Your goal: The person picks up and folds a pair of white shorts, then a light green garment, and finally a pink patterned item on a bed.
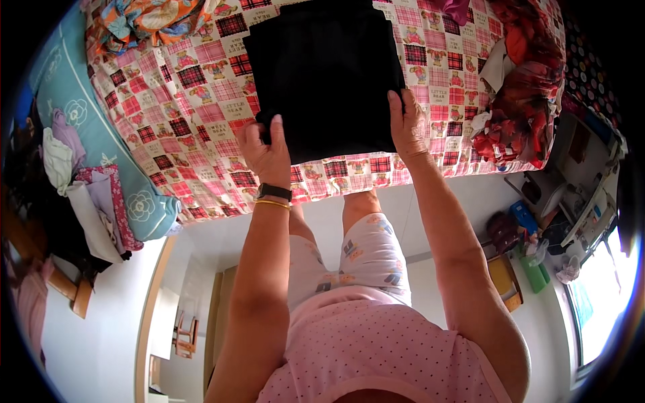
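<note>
A stack of folded black cloth [327, 85], probably garments, lies on the patterned bedspread [201, 126] in front of me. My left hand [266, 148] grips its near left corner, thumb on top and fingers curled at the side. A dark watch [273, 192] and a gold bangle [272, 203] circle that wrist. On the opposite side my right hand [408, 123] holds the right edge, its thumb over the cloth. The fingertips under the cloth are hidden.
Orange and blue crumpled fabric [151, 22] lies at the far left of the bed. Red floral fabric [524, 111] is bunched on the right. Left of the bedspread is a teal flowered cloth [75, 106], with small garments [95, 201] by its edge.
</note>
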{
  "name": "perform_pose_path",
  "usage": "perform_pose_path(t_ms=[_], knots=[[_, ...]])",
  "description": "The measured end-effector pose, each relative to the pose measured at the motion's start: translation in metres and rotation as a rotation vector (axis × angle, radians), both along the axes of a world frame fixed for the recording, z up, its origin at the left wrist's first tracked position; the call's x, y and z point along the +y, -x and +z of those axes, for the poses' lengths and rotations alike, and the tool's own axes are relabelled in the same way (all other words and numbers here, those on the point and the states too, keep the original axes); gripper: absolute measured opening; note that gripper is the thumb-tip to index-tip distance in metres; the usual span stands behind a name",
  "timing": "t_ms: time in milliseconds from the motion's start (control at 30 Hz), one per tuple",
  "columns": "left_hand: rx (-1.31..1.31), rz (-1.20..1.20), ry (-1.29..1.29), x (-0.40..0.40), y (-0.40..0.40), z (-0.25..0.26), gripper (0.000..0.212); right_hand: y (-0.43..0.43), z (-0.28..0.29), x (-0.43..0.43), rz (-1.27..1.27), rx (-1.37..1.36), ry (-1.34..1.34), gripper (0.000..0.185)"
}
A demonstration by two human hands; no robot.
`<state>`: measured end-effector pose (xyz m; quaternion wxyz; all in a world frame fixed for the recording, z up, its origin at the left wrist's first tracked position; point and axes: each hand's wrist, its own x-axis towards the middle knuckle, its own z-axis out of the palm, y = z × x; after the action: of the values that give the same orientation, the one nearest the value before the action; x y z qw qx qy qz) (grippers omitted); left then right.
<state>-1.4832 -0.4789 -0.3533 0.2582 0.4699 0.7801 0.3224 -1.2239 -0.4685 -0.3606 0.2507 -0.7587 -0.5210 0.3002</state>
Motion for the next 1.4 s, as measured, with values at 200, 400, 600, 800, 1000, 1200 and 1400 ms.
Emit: perform_pose_path(t_ms=[200,400,600,800,1000,1200,1400], knots=[[0.143,-0.075,0.019,-0.001,0.012,-0.017,0.031,-0.010,-0.011,0.013,-0.054,-0.084,0.067,0.026],[0.159,-0.026,-0.244,0.009,-0.005,0.002,0.032,-0.001,0.013,0.016,0.021,-0.297,-0.129,0.024],[0.518,-0.856,0.046,0.009,-0.020,0.002,0.062,0.059,0.021,-0.008,0.730,-0.325,-0.110,0.067],[0.584,-1.074,0.028,0.026,0.010,-0.015,0.071,-0.003,-0.011,0.000,0.768,-0.526,0.073,0.072],[0.445,-1.298,0.182,0.018,0.014,0.030,0.101,-0.016,0.031,-0.011,0.758,-0.288,0.070,0.096],[0.667,-1.273,0.325,-0.022,0.052,0.019,0.069,-0.026,0.025,-0.051,0.917,-0.395,0.190,0.071],[0.700,-1.222,0.129,-0.013,0.057,0.005,0.066,-0.024,0.011,-0.042,0.818,-0.447,0.125,0.064]])
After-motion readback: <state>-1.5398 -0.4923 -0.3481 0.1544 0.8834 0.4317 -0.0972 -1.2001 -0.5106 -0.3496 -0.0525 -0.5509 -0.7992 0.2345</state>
